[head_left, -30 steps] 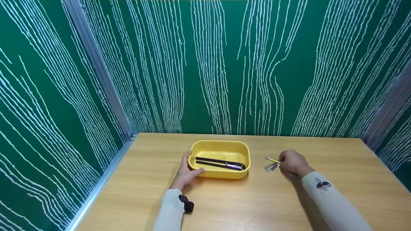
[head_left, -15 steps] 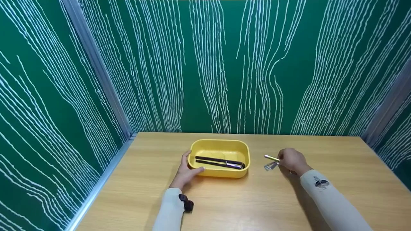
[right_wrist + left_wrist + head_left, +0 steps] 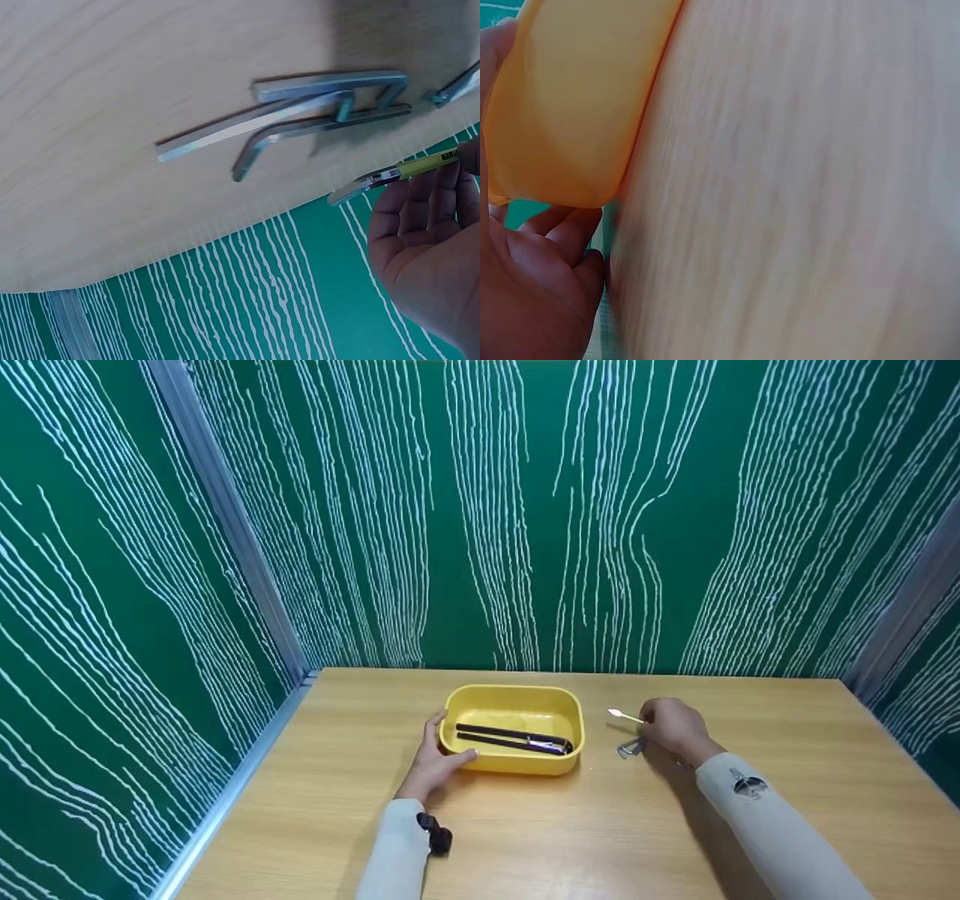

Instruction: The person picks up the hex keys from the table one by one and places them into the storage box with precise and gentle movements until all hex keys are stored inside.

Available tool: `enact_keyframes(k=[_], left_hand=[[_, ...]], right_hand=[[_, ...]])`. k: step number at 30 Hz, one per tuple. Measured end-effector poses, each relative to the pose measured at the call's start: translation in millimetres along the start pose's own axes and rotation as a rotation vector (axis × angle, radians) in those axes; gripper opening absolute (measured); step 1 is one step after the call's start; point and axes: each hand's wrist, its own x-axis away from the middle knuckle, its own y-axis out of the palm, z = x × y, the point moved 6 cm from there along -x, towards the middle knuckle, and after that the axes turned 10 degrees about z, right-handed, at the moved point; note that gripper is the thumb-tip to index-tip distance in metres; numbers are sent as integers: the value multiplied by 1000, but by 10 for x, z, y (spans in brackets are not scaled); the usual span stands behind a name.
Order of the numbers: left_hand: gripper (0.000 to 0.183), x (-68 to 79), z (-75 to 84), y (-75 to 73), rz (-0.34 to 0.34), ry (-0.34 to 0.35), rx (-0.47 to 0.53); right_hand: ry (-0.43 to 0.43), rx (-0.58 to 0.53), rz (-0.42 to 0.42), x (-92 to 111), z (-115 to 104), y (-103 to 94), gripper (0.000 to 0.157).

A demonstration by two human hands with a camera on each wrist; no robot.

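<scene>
My left hand (image 3: 430, 765) holds the left end of a yellow plastic box (image 3: 517, 766), thumb on the near rim and fingers round the side. Two slim dark sticks (image 3: 495, 731) lie inside it, with a silvery piece (image 3: 546, 744) at their right end. To the right, my right hand (image 3: 676, 727) pinches a slim yellow-handled tool (image 3: 427, 164) with a metal collar and a pale leaf-shaped tip, whose exact kind I cannot tell. Beside that hand, L-shaped hex keys (image 3: 255, 124) lie on the table; in the head view the hand partly hides them.
The wooden table (image 3: 510, 840) ends at a green wall (image 3: 480, 585) with white wavy lines. Another metal piece (image 3: 459, 84) lies at the right edge of the right wrist view. A dark device (image 3: 436, 835) is strapped to the left sleeve.
The right hand has shifted slightly left and farther away, lifting the yellow-handled tool away from the hex keys; more of its tip shows. The left hand and box stay in place.
</scene>
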Motion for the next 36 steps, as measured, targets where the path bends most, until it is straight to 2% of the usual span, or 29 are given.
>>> enact_keyframes(k=[6,13,19,25,36], left_hand=[[99,1,2,-12,-13,10,-4],[99,4,9,-18,-10,6,5],[100,5,-3,-19,-8,-8,-7],[99,-2,-15,9,-16,8,6],[99,-17,-6,-3,-28,11,32]], right_hand=[[14,-32,-6,-10,-70,-22,15],[-53,15,33,-52,-232,-123,16],[-67,-1,30,-84,-374,-162,17],[-74,-12,38,-117,-479,-173,14],[-171,27,83,-156,-693,-191,15]])
